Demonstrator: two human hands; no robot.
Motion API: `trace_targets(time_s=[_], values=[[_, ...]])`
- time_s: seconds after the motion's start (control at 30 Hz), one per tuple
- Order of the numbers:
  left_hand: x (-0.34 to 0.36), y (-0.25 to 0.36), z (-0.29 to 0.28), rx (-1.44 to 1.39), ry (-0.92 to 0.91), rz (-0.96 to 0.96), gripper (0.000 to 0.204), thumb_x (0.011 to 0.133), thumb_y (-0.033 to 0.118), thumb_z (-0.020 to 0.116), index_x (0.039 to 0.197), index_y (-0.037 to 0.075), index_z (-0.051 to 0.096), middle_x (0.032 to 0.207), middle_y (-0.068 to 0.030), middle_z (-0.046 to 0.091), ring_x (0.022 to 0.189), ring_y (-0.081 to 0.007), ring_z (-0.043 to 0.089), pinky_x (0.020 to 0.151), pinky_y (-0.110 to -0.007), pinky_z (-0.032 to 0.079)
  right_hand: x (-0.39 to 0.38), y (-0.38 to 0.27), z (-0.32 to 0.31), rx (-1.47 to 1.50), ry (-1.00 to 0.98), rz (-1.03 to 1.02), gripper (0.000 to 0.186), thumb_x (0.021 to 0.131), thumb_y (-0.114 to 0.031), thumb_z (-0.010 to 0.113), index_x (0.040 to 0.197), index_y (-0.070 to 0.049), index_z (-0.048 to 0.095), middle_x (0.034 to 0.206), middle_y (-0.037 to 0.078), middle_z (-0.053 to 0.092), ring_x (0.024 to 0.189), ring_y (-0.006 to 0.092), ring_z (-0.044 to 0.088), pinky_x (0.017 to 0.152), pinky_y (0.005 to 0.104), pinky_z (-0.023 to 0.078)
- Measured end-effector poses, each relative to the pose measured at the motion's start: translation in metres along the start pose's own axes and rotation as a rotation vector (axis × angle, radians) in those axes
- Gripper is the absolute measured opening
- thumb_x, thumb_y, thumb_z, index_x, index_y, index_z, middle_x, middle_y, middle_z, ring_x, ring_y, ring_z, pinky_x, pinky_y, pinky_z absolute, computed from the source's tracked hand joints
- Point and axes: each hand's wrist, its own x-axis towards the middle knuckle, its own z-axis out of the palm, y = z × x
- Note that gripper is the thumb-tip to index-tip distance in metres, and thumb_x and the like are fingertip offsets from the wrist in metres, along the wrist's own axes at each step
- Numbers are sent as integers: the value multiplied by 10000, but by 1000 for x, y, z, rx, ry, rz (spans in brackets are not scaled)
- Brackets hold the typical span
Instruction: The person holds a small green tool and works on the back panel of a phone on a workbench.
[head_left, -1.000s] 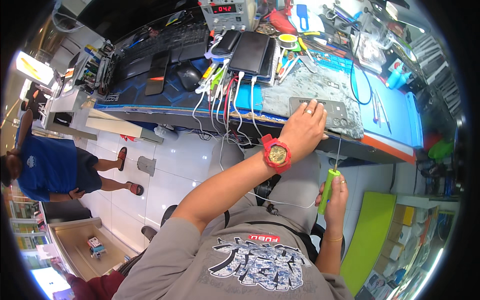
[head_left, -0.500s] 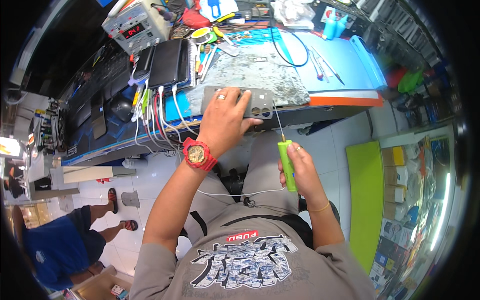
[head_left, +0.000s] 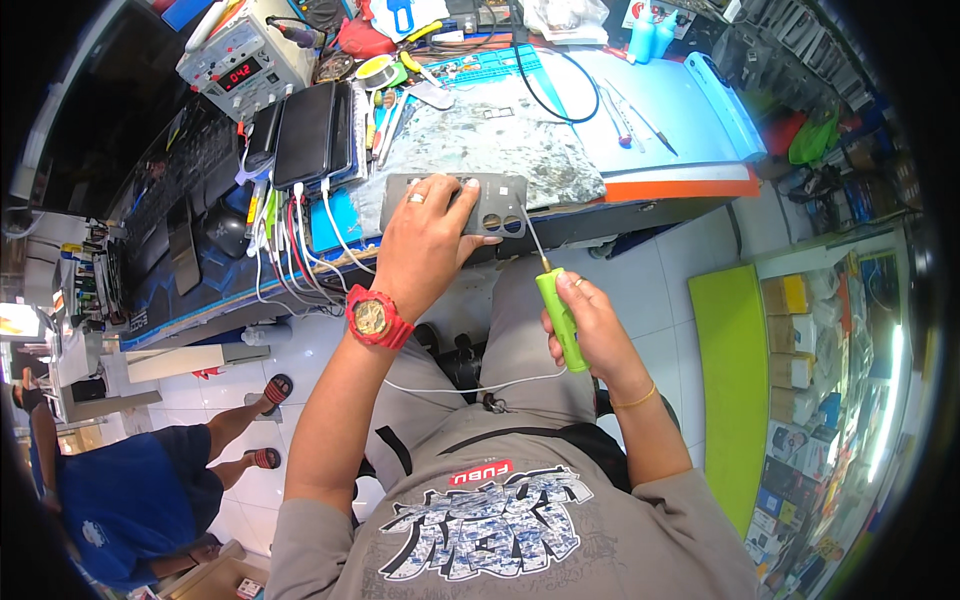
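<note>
My left hand (head_left: 428, 238), with a red watch on its wrist, is closed on a grey phone back cover (head_left: 505, 187) at the bench's front edge. Its fingers lie across the top and the thumb is along the near edge. Two large round camera holes show at the cover's right end. A green-handled soldering iron (head_left: 561, 318) with a white cord is gripped in my right hand (head_left: 590, 328). Its long thin tip points up and left to the cover's right edge; whether it touches cannot be made out. The worn grey mat (head_left: 460, 135) lies under and beyond the cover.
To the left are black phones (head_left: 304, 135) with charging cables (head_left: 290, 240) hanging over the edge, and a power supply (head_left: 240, 72). A blue mat (head_left: 690, 110) with tweezers is at the right. A glass display case (head_left: 850, 400) stands further right. Another person (head_left: 140, 490) is at lower left.
The view has shifted slightly, so bench and hands sit further left. The iron is tilted more, its tip still by the cover's right edge. The other person at left has changed stance.
</note>
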Motion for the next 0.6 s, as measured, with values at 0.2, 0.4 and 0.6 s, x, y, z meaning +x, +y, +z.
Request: trace_targets(time_s=[0.2, 0.4, 0.6], values=[[-1, 2, -1, 2, -3, -24, 592, 777, 260, 878, 1261, -9, 670, 1182, -148, 627, 1196, -349, 599, 1027, -449, 502, 0, -4, -7, -26, -13, -10, 379, 1125, -448, 485, 1112, -75, 550, 774, 49, 596, 510, 122, 598, 443, 281, 487], [-2, 1, 0, -15, -15, -33, 560, 799, 252, 861, 1260, -6, 674, 1215, -149, 635, 1203, -357, 605, 1043, -464, 496, 5, -6, -8, -23, -13, -14, 387, 1122, -461, 482, 1096, -81, 547, 767, 52, 596, 504, 122, 597, 434, 283, 495], [-10, -1, 5, 32, -3, -18, 490, 828, 163, 833, 1267, 3, 686, 1288, -177, 645, 1296, -399, 592, 1109, -497, 477, 7, -15, -2, 67, -34, 35, 489, 1124, -503, 449, 1253, -49, 576, 774, 56, 604, 496, 122, 598, 421, 283, 516]])
